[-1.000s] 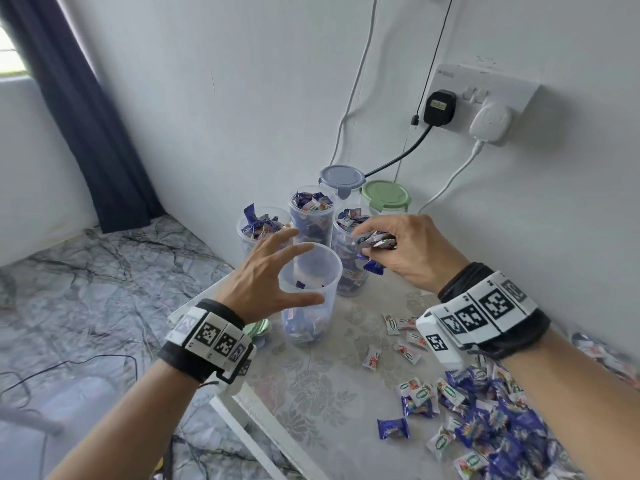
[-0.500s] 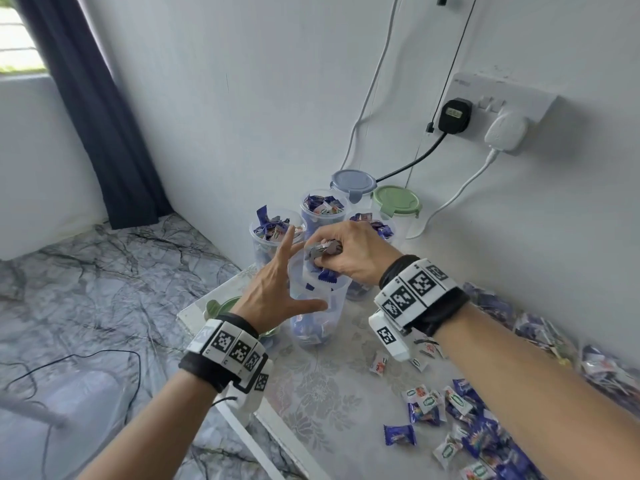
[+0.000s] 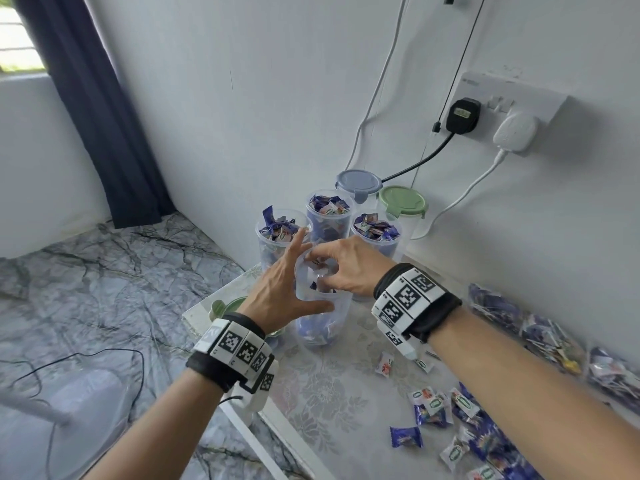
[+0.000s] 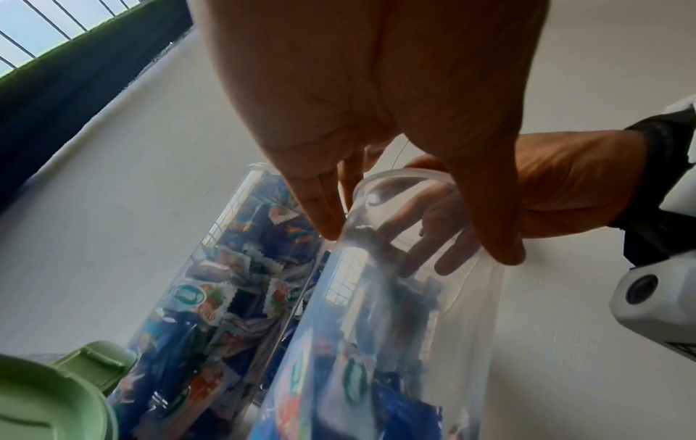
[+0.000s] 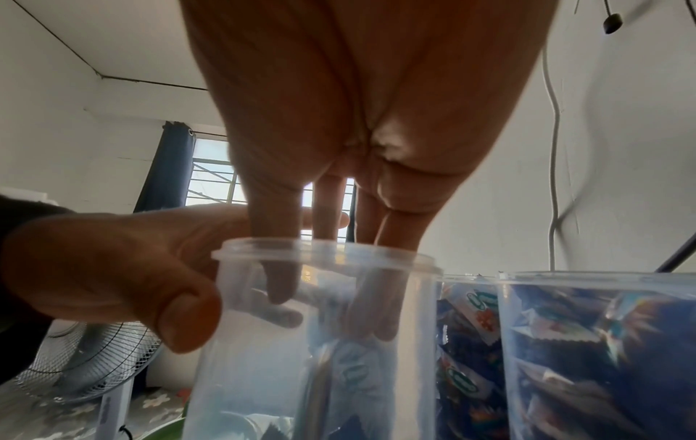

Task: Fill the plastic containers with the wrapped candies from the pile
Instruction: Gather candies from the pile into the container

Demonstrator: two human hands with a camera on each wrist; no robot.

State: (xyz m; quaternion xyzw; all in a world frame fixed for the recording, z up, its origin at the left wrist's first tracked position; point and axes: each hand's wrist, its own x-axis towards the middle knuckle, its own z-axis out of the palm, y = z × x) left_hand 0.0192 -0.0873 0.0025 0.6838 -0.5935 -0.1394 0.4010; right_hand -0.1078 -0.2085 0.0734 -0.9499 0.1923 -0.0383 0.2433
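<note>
Two hands meet at one clear container point(image 3: 323, 317) in the middle of the head view, standing on the patterned surface point(image 3: 332, 386) that fills the lower centre and lower right of the frame. Largest on it is the candy pile point(image 3: 485, 441), spread across the lower right corner, with loose pieces scattered toward the centre. Above the hands, in the frame's centre, stand three open containers point(image 3: 329, 216) heaped to the rim with candies, and behind them two lidded ones, one with a grey-blue lid point(image 3: 358, 181), one with a green lid point(image 3: 401, 201). A third green lid point(image 3: 225, 306) lies at the surface's left edge, partly hidden by the left wrist.

The container at the hands holds candies only in its bottom part. The left hand point(image 3: 280, 292) braces it from the left: thumb laid across the near wall, fingers point(image 4: 320, 208) straight and spread along the far side, so it steadies the wall without closing round it. The right hand point(image 3: 349, 268) reaches over the rim from the right, its fingers point(image 5: 278, 277) pointing down inside the mouth, loosely parted; whether they still pinch a candy cannot be told through the blurred plastic.
</note>
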